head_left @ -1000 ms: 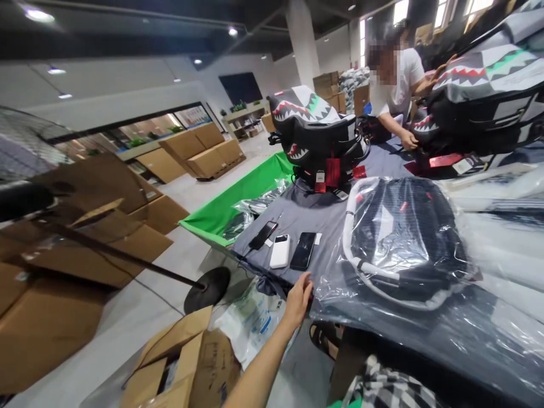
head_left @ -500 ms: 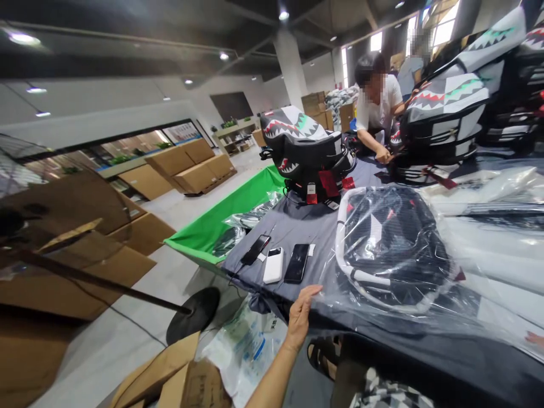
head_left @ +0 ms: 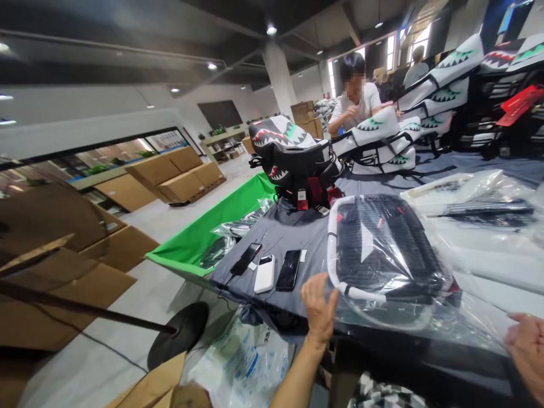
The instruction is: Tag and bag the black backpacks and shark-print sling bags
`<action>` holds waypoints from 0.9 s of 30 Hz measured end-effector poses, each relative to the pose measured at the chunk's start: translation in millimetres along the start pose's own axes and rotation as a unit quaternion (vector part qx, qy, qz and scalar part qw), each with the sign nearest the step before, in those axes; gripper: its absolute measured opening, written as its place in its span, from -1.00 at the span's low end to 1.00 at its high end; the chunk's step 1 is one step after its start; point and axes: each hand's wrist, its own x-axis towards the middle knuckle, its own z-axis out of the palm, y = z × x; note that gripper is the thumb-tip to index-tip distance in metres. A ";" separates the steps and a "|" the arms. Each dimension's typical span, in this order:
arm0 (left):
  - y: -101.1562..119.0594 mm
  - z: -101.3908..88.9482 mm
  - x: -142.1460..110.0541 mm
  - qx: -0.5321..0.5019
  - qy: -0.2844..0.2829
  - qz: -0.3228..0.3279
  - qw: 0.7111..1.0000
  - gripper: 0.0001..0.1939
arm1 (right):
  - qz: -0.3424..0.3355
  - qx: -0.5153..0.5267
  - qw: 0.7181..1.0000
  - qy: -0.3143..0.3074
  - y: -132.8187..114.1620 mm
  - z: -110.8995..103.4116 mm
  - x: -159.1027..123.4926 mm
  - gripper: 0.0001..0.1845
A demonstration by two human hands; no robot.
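Observation:
A black-and-white backpack (head_left: 382,243) lies on the table inside a clear plastic bag (head_left: 408,314). My left hand (head_left: 319,306) is at the table's front edge, left of the bagged backpack. Its thumb stands apart from the fingers and nothing shows in it. At the right edge of the view, my right hand (head_left: 527,343) has its fingers closed on the loose end of the plastic bag, which stretches over to it. Two dark phones (head_left: 288,270) and a white power bank (head_left: 264,274) lie left of the backpack.
Stacked shark-face backpacks (head_left: 293,153) stand at the back of the table. Behind them is a person in a white shirt (head_left: 368,99). White plastic bags (head_left: 488,243) lie at right. A green bin (head_left: 187,243) adjoins the table; cardboard boxes (head_left: 102,260) and a stand base (head_left: 178,334) are left.
My left hand has moved right, towards the bagged backpack, and my right hand has come further into view. The co-worker has straightened up, and white backpacks now lie in front of them.

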 end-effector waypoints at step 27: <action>63.4 18.8 50.1 0.047 -0.377 0.202 0.903 -0.90 | 0.034 0.097 0.995 0.007 -24.3 -14.7 -1.6 -0.73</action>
